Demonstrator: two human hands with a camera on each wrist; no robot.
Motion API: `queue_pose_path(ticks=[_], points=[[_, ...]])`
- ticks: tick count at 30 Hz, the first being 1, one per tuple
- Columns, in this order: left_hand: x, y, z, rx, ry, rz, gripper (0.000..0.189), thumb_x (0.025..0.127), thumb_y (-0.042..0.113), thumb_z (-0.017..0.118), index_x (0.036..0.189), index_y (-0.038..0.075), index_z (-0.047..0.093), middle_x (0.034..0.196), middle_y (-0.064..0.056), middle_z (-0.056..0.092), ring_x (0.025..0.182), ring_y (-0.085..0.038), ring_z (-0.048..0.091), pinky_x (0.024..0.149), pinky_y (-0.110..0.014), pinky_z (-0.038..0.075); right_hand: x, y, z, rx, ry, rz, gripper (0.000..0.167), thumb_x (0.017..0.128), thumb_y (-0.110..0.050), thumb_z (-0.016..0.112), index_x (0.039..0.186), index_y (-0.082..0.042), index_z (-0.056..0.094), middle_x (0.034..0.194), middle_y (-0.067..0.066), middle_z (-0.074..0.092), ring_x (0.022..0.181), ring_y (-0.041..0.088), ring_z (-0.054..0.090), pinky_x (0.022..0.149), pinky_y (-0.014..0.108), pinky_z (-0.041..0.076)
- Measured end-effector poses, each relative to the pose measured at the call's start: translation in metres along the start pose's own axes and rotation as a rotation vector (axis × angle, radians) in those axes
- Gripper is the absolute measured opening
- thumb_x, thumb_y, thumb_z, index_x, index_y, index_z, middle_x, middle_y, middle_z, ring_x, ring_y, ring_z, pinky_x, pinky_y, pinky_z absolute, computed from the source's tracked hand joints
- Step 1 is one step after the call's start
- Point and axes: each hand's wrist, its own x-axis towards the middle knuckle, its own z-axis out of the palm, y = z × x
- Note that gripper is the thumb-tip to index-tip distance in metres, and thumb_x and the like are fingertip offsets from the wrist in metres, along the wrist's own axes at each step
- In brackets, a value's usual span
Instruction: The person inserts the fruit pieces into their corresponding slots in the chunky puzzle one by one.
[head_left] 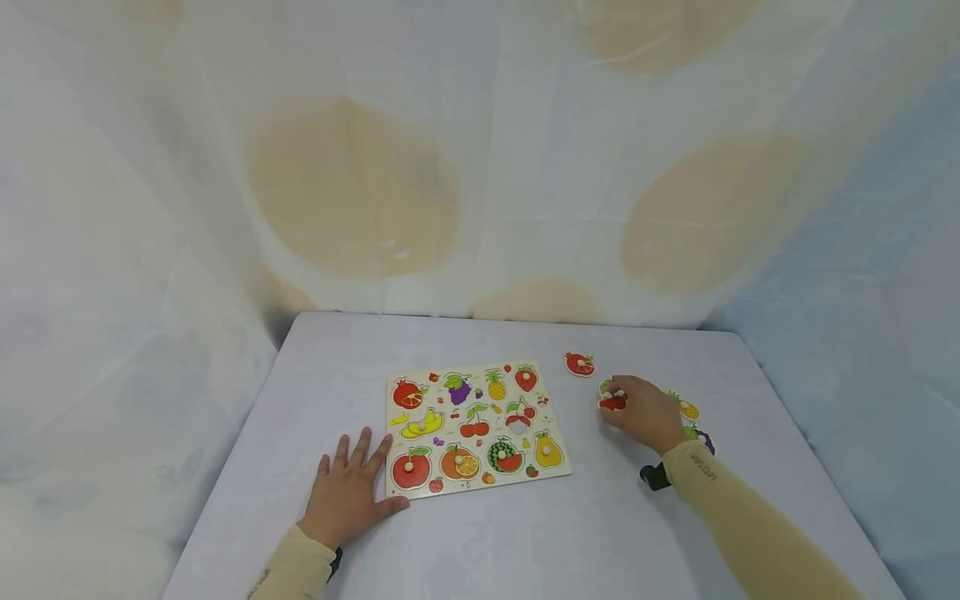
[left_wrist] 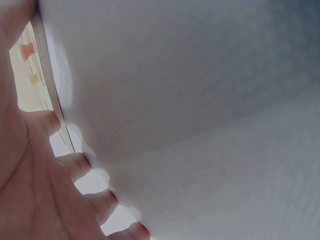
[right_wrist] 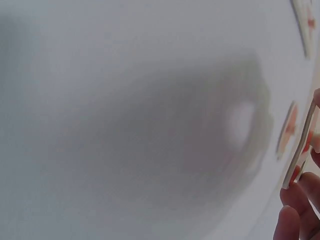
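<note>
A wooden fruit puzzle board (head_left: 442, 493) lies flat on the table, with several knobbed pieces in it. My left hand (head_left: 350, 492) rests at the board's left edge, fingers spread on the tabletop and thumb along the front corner. In the left wrist view the left hand (left_wrist: 35, 175) has its fingertips on the white surface beside the board's edge (left_wrist: 44, 60). Right of the board, my right hand (head_left: 647, 414) pinches a red-and-green fruit puzzle piece (head_left: 612, 402), partly covered by the fingers. The right wrist view shows that piece (right_wrist: 301, 150) tilted, nearly edge-on.
Beyond the right hand, a pomegranate piece (head_left: 579, 364) lies on the table. A pineapple piece (head_left: 687, 409) and a grape piece (head_left: 703, 440) lie partly hidden behind the right hand and wrist. Fabric walls (head_left: 480, 208) enclose the white table (head_left: 510, 550) at the back and sides.
</note>
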Motion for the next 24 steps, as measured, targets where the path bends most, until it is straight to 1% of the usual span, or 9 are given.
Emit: queue_pose_path(ticks=[4,8,10,12,14,15,18,21,24], points=[[0.001,-0.001,0.001,0.003,0.006,0.005,0.106,0.073,0.073,0.071,0.156,0.017,0.037,0.159,-0.021,0.028,0.142,-0.053,0.021,0.107,-0.073,0.020,-0.001,-0.018,0.003,0.018,0.012,-0.033,0.043,0.080,-0.032,0.081,0.115,-0.011,0.068,0.116,0.012,0.067,0.095,0.027,0.061,0.085,0.049,0.055],[0.001,-0.001,0.001,-0.001,0.014,0.010,0.105,0.073,0.074,0.071,0.155,0.018,0.038,0.158,-0.021,0.029,0.142,-0.053,0.022,0.107,-0.073,0.021,-0.002,-0.037,0.006,0.023,0.021,-0.083,0.038,0.078,-0.034,0.084,0.109,-0.015,0.070,0.108,0.004,0.067,0.089,0.021,0.061,0.077,0.042,0.057],[0.001,-0.001,0.001,-0.004,0.015,0.010,0.105,0.073,0.074,0.071,0.155,0.018,0.039,0.158,-0.021,0.030,0.141,-0.053,0.023,0.107,-0.074,0.021,-0.003,-0.048,0.006,0.030,0.011,-0.100,0.036,0.078,-0.034,0.085,0.106,-0.017,0.070,0.104,0.001,0.067,0.086,0.019,0.061,0.073,0.038,0.057],[0.001,-0.002,0.001,-0.005,0.009,0.010,0.105,0.073,0.074,0.070,0.155,0.018,0.038,0.158,-0.021,0.029,0.142,-0.053,0.022,0.107,-0.073,0.021,-0.003,-0.060,0.007,0.037,-0.006,-0.112,0.037,0.078,-0.034,0.085,0.107,-0.018,0.070,0.102,-0.002,0.067,0.086,0.017,0.061,0.072,0.036,0.056],[0.001,-0.002,0.002,-0.004,0.005,0.009,0.105,0.073,0.074,0.070,0.155,0.018,0.038,0.159,-0.021,0.029,0.142,-0.053,0.022,0.107,-0.074,0.020,-0.003,-0.071,0.009,0.048,-0.025,-0.120,0.038,0.078,-0.033,0.085,0.110,-0.019,0.070,0.104,-0.003,0.068,0.088,0.015,0.062,0.074,0.036,0.056],[0.002,-0.003,0.003,-0.004,0.003,0.008,0.105,0.073,0.074,0.070,0.155,0.018,0.038,0.159,-0.021,0.029,0.142,-0.053,0.021,0.107,-0.074,0.020,-0.003,-0.078,0.010,0.054,-0.034,-0.123,0.038,0.078,-0.034,0.086,0.109,-0.019,0.071,0.108,-0.003,0.068,0.090,0.015,0.062,0.076,0.036,0.056],[0.002,-0.003,0.004,-0.003,0.004,0.008,0.106,0.073,0.075,0.070,0.156,0.018,0.037,0.159,-0.021,0.028,0.142,-0.054,0.021,0.107,-0.074,0.020,-0.002,-0.096,0.015,0.069,-0.060,-0.144,0.036,0.077,-0.035,0.086,0.107,-0.021,0.071,0.110,-0.004,0.068,0.090,0.014,0.062,0.079,0.037,0.055],[0.002,-0.003,0.004,-0.006,0.006,0.009,0.106,0.072,0.075,0.070,0.155,0.018,0.038,0.159,-0.021,0.028,0.142,-0.054,0.021,0.107,-0.074,0.020,-0.002,-0.115,0.020,0.083,-0.085,-0.162,0.036,0.076,-0.039,0.086,0.104,-0.022,0.070,0.103,-0.008,0.066,0.087,0.012,0.059,0.077,0.034,0.053],[0.002,-0.003,0.003,-0.006,0.000,0.008,0.106,0.073,0.075,0.070,0.156,0.018,0.037,0.159,-0.021,0.028,0.142,-0.054,0.021,0.107,-0.074,0.020,0.000,-0.132,0.027,0.079,-0.112,-0.191,0.037,0.076,-0.042,0.085,0.104,-0.023,0.069,0.094,-0.011,0.063,0.081,0.011,0.056,0.072,0.030,0.050]])
